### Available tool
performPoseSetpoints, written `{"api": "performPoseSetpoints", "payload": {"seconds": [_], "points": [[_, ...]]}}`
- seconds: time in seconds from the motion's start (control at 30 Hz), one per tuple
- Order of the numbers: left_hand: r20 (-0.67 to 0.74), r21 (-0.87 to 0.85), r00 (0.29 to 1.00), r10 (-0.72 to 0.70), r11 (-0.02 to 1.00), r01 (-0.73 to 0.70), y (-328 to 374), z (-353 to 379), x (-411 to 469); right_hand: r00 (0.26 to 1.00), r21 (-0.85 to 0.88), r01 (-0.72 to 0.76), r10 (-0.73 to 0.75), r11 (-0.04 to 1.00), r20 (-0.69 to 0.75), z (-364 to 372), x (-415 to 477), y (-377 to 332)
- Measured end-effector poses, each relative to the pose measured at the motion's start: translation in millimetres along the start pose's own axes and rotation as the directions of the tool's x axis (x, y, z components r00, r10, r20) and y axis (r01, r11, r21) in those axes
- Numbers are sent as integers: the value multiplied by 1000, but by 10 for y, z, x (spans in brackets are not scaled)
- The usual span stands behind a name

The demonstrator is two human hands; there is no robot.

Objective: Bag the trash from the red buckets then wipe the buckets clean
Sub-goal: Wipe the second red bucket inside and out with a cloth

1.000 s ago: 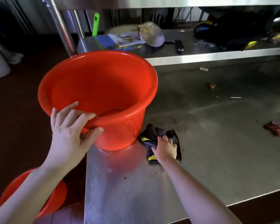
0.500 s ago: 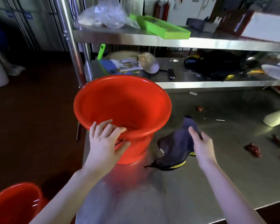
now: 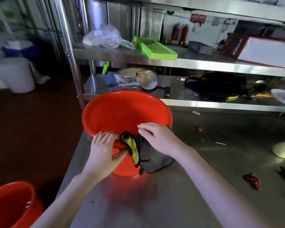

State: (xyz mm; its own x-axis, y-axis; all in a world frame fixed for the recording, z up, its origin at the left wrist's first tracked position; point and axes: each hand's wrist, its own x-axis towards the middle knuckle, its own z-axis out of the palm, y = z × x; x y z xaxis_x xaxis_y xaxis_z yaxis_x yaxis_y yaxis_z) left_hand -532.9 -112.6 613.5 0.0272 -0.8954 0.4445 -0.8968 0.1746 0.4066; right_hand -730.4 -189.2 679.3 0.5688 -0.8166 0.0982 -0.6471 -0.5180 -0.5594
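Note:
A red bucket (image 3: 122, 112) stands on the steel table (image 3: 196, 186), its inside bare. My left hand (image 3: 104, 152) grips the bucket's near rim, fingers curled over it. A dark grey cloth with a yellow edge (image 3: 145, 155) hangs over the near rim and down the outer wall. My right hand (image 3: 156, 139) lies on top of that cloth at the rim, fingers bent over it, pressing it to the bucket. A second red bucket (image 3: 10, 204) sits low at the bottom left, beside the table.
Red scraps (image 3: 252, 181) and small bits (image 3: 199, 128) lie on the table to the right, near a pale rounded object (image 3: 284, 148). Shelves behind hold a black bag (image 3: 215, 86), a green tray (image 3: 155, 50) and a clear plastic bag (image 3: 104, 37). White bins (image 3: 18, 74) stand far left.
My right hand lifted the cloth off the table and brought it left onto the bucket's near rim. My left hand stayed on the rim. The view tilted up.

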Motion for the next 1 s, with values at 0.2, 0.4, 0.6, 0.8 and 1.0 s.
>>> {"api": "performPoseSetpoints", "payload": {"seconds": [0.2, 0.4, 0.6, 0.8, 1.0], "points": [[-55, -127, 997, -53, 991, 46, -23, -12, 63, 953, -478, 175, -270, 861, -137, 522, -6, -28], [-134, -56, 987, -85, 995, 78, -31, 85, 154, 815, -458, 179, -392, 871, -427, 620, 91, 209], [-106, -116, 985, -135, 986, 123, -286, -21, 255, 931, -358, 242, -320, 902, -176, -129, 300, 923], [-221, -60, 966, -134, 991, 123, -494, -34, 364, 932, -276, 55, -148, 960, -331, 35, 343, 792], [-287, -1, 953, -95, 995, 99, -550, 44, 357, 791, -290, -89, -109, 953, -602, 1050, 106, -329]]}}
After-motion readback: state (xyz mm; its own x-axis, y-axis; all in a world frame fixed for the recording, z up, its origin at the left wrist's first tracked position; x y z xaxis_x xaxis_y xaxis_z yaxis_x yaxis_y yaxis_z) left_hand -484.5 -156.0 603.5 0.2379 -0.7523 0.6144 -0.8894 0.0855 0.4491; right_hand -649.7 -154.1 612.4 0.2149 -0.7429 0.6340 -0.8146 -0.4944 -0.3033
